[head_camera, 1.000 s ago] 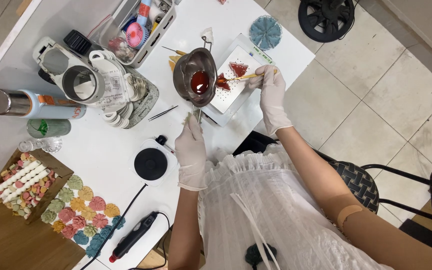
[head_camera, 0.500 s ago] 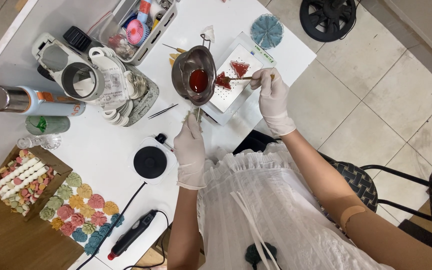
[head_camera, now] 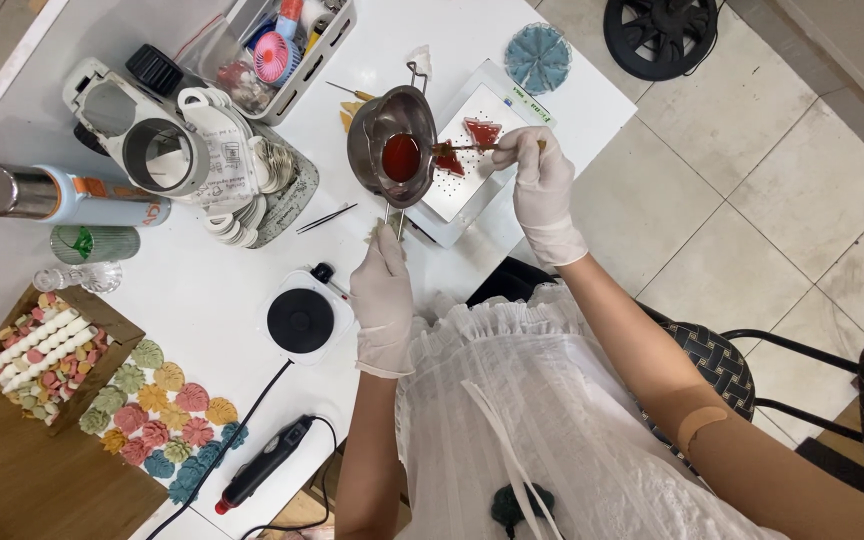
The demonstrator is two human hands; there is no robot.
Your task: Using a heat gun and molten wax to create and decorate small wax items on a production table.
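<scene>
1. Left hand (head_camera: 384,300): gloved, fingers wrapped closed around the handle of the small metal melting pot (head_camera: 393,147). The pot extends straight out beyond the fingertips and is held above the white table (head_camera: 202,300).
2. Pot contents: a pool of red liquid (head_camera: 401,157), apparently melted wax, lies at the bottom of the bowl, well past the left fingertips.
3. Right hand (head_camera: 542,185): gloved, fingers pinched narrow on a thin stick (head_camera: 472,148). The stick runs from the fingertips toward the pot rim.
4. Work surface: a white perforated tray (head_camera: 472,190) lies just below the right fingertips. Two red triangular pieces (head_camera: 480,130) rest on it, one beside the stick tip, the other touching or very near the pot rim; exact contact cannot be determined.
5. Step in hand (judgement): shaping or spreading red material on the tray while the pot is held ready beside it.
6. Next move (judgement): requires a steady, level pot so the liquid does not spill, and fine tip control from the right fingers.
7. Nearby, behind the left wrist: a small round black-topped heater (head_camera: 300,320); farther off, coloured shell-shaped pieces (head_camera: 157,420).
</scene>
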